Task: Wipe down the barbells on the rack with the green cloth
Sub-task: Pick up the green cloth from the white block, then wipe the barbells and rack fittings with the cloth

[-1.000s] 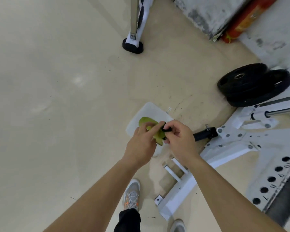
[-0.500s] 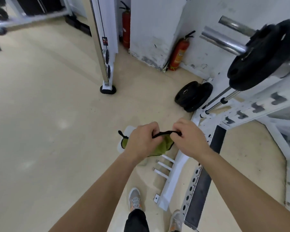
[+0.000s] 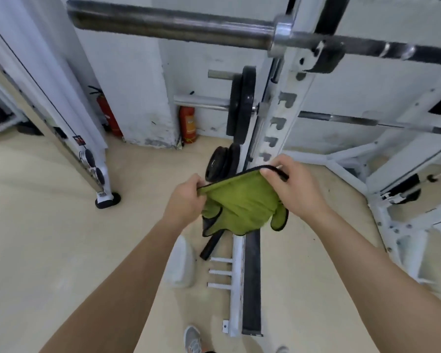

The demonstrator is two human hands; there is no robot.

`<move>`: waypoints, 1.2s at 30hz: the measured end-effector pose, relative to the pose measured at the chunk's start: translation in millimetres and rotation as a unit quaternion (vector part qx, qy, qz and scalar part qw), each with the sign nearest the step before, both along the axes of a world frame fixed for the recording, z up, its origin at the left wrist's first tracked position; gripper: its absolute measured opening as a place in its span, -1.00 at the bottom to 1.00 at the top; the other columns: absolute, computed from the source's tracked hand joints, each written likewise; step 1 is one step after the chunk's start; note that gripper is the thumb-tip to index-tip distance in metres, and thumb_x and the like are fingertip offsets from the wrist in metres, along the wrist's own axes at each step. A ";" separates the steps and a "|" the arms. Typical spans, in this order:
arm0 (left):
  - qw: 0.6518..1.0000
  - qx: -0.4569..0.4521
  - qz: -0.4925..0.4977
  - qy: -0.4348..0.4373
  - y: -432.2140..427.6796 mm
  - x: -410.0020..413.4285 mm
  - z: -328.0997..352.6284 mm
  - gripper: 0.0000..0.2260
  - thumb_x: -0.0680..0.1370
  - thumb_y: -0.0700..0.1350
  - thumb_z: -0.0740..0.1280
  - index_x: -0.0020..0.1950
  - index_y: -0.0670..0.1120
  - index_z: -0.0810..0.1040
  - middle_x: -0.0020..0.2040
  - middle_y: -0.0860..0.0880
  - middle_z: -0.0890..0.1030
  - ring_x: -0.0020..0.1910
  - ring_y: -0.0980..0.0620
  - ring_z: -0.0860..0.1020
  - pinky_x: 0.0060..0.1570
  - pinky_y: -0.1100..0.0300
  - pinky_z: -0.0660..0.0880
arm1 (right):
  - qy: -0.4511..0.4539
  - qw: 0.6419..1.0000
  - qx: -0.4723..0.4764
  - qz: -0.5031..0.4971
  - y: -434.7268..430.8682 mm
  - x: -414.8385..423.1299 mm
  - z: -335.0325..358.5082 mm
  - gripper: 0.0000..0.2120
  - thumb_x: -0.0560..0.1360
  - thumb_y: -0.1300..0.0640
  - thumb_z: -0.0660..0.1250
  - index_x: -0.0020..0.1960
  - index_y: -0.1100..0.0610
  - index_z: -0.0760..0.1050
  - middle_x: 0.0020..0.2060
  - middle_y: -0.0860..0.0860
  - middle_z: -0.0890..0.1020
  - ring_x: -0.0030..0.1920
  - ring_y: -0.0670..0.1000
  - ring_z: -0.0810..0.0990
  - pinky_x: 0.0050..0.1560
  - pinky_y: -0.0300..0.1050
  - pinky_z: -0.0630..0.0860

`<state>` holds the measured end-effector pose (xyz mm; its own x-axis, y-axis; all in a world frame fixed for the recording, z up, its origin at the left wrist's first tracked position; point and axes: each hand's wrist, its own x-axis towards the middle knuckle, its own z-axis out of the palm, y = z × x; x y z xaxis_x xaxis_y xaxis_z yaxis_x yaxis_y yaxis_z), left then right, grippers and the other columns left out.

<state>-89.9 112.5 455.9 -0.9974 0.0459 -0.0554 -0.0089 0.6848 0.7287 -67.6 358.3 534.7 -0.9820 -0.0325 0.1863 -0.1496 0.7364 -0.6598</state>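
A green cloth (image 3: 242,205) with a black hem hangs spread between my hands at mid-frame. My left hand (image 3: 185,201) pinches its left top edge and my right hand (image 3: 294,189) grips its right top corner. High above them, a steel barbell (image 3: 168,25) lies across the white rack (image 3: 283,115), its thick sleeve pointing left. A second barbell (image 3: 346,121) rests lower on the rack, with a black plate (image 3: 245,103) on its left end. The cloth is well below both bars and touches neither.
Two black plates (image 3: 220,163) lean at the rack's foot. A white rack base with pegs (image 3: 236,273) and a black bar (image 3: 211,244) lie on the beige floor below my hands. Two red fire extinguishers (image 3: 187,124) stand by the wall. A white machine post (image 3: 97,174) stands left.
My view has tilted up from the floor to the rack. Both hands have lifted the cloth off the floor and pulled it open between them.
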 end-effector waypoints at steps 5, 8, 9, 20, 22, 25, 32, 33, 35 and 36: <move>0.996 0.057 0.066 -0.015 103.5 5.0 17.6 -0.77 0.57 -0.29 0.18 0.13 -0.06 0.50 -0.11 -0.04 0.57 -0.12 -0.09 0.56 -0.17 0.09 0.49 | -0.175 0.981 -0.081 -0.028 125.4 46.1 -4.8 -0.68 0.30 -0.20 0.57 -0.18 -0.04 0.55 -0.32 -0.10 0.62 -0.34 -0.10 0.55 -0.23 -0.13 0.46; 0.996 0.056 0.039 0.053 174.8 9.9 43.7 -0.74 0.52 -0.27 0.22 0.13 -0.02 0.54 -0.02 0.03 0.60 -0.02 0.01 0.53 0.00 0.10 0.47 | -0.318 0.943 0.099 0.007 204.7 69.2 -19.5 -0.54 0.11 -0.20 0.60 -0.10 -0.05 0.55 -0.22 -0.11 0.68 -0.19 -0.04 0.66 -0.14 -0.06 0.62; 0.997 0.037 0.017 0.072 199.3 10.1 54.6 -0.77 0.53 -0.24 0.24 0.12 -0.03 0.54 -0.04 0.05 0.59 -0.04 0.02 0.51 -0.03 0.10 0.44 | -0.345 0.925 0.156 0.016 228.8 73.6 -25.9 -0.59 0.18 -0.19 0.55 -0.10 -0.01 0.56 -0.20 -0.07 0.67 -0.14 0.01 0.67 -0.12 -0.05 0.62; 0.968 0.236 0.080 -0.043 355.0 -2.3 195.5 -0.75 0.54 0.04 0.28 -0.16 -0.13 0.56 -0.16 -0.10 0.61 -0.16 -0.10 0.56 -0.13 0.06 0.46 | -0.168 0.952 -0.201 -0.156 389.4 73.3 52.4 -0.82 0.58 -0.04 0.31 -0.05 0.02 0.64 -0.09 -0.01 0.73 0.02 0.06 0.68 0.19 0.07 0.57; 0.962 0.255 0.077 -0.065 360.6 -12.6 222.2 -0.77 0.50 0.05 0.36 -0.04 -0.11 0.60 -0.08 -0.10 0.66 -0.10 -0.10 0.62 -0.03 0.04 0.55 | -0.107 0.961 -0.208 -0.149 403.5 64.7 79.1 -0.88 0.53 -0.05 0.40 -0.03 0.00 0.59 -0.09 -0.04 0.69 0.00 0.01 0.66 0.08 -0.03 0.56; 0.973 0.225 0.042 -0.030 365.3 -28.8 256.1 -0.84 0.50 0.00 0.41 -0.03 -0.07 0.62 -0.08 -0.08 0.67 -0.12 -0.05 0.63 -0.09 0.10 0.57 | -0.023 0.971 -0.203 -0.126 420.2 48.3 124.2 -0.82 0.48 0.02 0.45 0.04 0.02 0.53 -0.08 -0.05 0.63 -0.07 -0.06 0.61 -0.06 -0.12 0.52; 0.972 0.089 0.044 0.211 381.3 -80.5 319.1 -0.77 0.46 0.01 0.31 0.10 0.14 0.55 -0.03 0.07 0.61 -0.01 -0.02 0.57 -0.01 0.04 0.54 | 0.138 0.966 -0.129 -0.179 419.1 -40.4 235.9 -0.79 0.46 -0.05 0.32 0.08 -0.07 0.47 -0.12 -0.16 0.54 -0.03 0.02 0.53 -0.01 -0.06 0.46; 0.961 0.032 0.066 0.267 385.4 -90.6 325.2 -0.77 0.47 0.01 0.26 0.09 0.14 0.56 -0.06 0.06 0.62 -0.03 -0.05 0.57 -0.05 0.04 0.54 | 0.151 0.963 -0.119 -0.192 418.6 -55.5 251.4 -0.76 0.48 -0.05 0.30 0.13 -0.03 0.47 -0.10 -0.14 0.54 -0.01 0.03 0.51 0.01 -0.07 0.44; 0.939 -0.074 0.105 0.318 392.2 -117.1 332.2 -0.73 0.50 -0.01 0.20 0.14 0.08 0.58 -0.03 -0.03 0.64 0.00 -0.14 0.56 -0.09 0.03 0.53 | 0.143 0.965 -0.096 -0.200 419.5 -89.7 272.0 -0.69 0.52 -0.05 0.25 0.20 0.04 0.45 -0.10 -0.11 0.51 0.03 0.05 0.50 -0.01 -0.07 0.41; 0.936 -0.123 0.122 0.307 396.0 -132.6 333.2 -0.70 0.52 -0.03 0.19 0.20 0.03 0.56 0.05 -0.11 0.62 0.07 -0.20 0.53 -0.04 -0.02 0.52 | 0.126 0.969 -0.074 -0.199 419.9 -107.9 275.7 -0.65 0.52 -0.06 0.23 0.24 0.07 0.42 -0.06 -0.08 0.52 0.06 0.08 0.51 0.00 -0.05 0.41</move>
<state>-222.5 508.5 789.1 -0.8235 -0.1252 0.5533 0.1825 0.8650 0.4673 -175.5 778.2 810.4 -0.8341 0.3850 0.3950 -0.0424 0.6692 -0.7419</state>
